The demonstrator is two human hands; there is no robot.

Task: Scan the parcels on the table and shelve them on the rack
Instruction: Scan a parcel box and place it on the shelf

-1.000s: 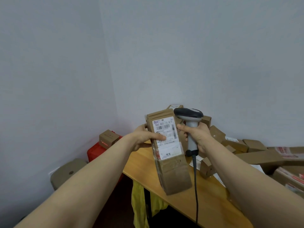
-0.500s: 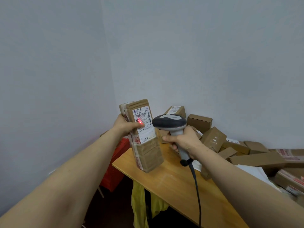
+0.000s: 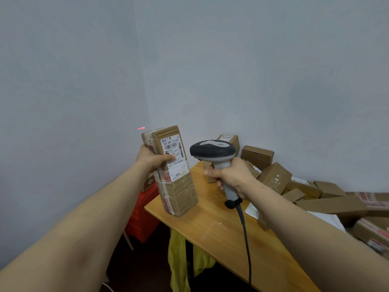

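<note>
The left hand gripped one tall taped parcel upright in the air over the corner of the bench, with the thumb across the label and the fingers wrapped behind. The right hand was closed round the grip of one corded scanner, its head just beside the parcel.

Change noted: half a second earlier the red beam spot lay on the label next to the thumb. It now fell as a red dash on the wall, above and left of the parcel top. The beam had therefore left the barcode. Whether a read registered could not be told. If it did, shelving was probably next. The rack was not in view.

Count:
- Parcels in hand: one.
- Scanners: one.
- Piled parcels on the bench: roughly ten, with overlap preventing an exact figure.
- Red crates: one.
</note>
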